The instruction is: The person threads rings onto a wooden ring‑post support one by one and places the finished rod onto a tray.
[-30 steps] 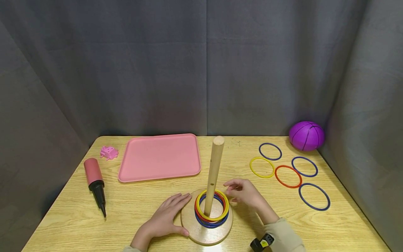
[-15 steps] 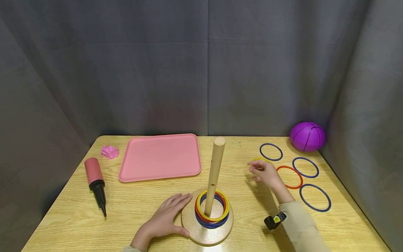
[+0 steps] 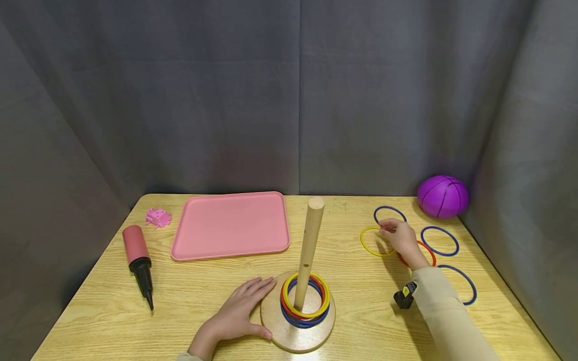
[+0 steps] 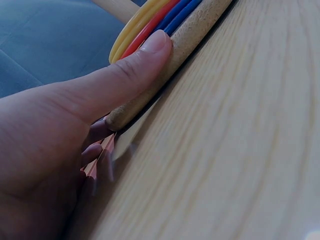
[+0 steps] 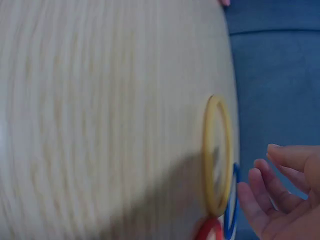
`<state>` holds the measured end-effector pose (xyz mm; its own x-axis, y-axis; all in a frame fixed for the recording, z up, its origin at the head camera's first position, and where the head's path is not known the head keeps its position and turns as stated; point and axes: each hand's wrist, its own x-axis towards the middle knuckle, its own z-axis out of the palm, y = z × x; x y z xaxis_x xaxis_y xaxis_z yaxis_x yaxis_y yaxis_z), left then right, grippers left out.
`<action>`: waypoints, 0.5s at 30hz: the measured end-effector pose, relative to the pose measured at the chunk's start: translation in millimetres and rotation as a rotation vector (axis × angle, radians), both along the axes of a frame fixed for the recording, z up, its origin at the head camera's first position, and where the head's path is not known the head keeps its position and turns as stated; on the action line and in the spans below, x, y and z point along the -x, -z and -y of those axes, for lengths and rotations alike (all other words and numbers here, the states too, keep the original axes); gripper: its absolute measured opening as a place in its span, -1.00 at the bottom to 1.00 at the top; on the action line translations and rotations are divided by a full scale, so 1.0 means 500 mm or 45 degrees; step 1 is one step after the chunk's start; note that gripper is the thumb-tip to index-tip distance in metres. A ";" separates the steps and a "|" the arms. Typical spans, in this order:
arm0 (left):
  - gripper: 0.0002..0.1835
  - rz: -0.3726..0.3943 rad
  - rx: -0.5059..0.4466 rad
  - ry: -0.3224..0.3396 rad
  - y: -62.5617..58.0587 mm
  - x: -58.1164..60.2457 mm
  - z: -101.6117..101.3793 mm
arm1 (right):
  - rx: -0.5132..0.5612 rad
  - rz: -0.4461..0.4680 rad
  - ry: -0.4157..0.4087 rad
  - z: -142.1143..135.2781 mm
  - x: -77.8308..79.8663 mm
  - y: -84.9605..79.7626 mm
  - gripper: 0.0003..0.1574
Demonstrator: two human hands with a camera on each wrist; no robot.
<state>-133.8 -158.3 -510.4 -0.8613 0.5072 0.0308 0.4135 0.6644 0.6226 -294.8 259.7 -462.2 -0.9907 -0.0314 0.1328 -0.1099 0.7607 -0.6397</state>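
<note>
My left hand (image 3: 241, 311) lies against the left edge of a round wooden base (image 3: 295, 342), fingers and thumb spread and nearly straight. In the left wrist view its thumb (image 4: 155, 42) presses the base's rim. A wooden peg (image 3: 311, 235) rises from the base, with yellow, red and blue rings (image 3: 328, 296) stacked around its foot. At the right, my right hand (image 3: 401, 240) hovers with loosely bent fingers and nothing between them. It overlaps a yellow ring (image 3: 363, 243) and a red ring (image 3: 434, 258) in the head view. Just beyond its fingertips is a blue ring (image 3: 381, 207).
Two more blue rings (image 3: 457, 245) lie to the right, one partly behind the sleeve. A purple ball (image 3: 443, 196) sits at the back right corner. On the left are a pink tray (image 3: 230, 225), a small pink toy (image 3: 158, 217) and a red and black hand pump (image 3: 136, 245).
My right hand has moved from beside the peg to the right and away from me, past the yellow ring toward the far blue ring. The left hand has stayed at the base.
</note>
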 end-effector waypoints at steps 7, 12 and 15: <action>0.17 0.006 -0.007 0.003 -0.003 -0.001 0.000 | -0.081 -0.035 0.031 -0.017 0.018 0.025 -0.65; 0.17 0.001 -0.002 0.002 -0.001 0.000 0.000 | -0.136 -0.045 0.034 -0.016 0.022 0.027 -0.65; 0.17 -0.001 0.001 0.003 0.001 0.000 0.000 | -0.183 -0.042 0.029 -0.018 0.026 0.030 -0.64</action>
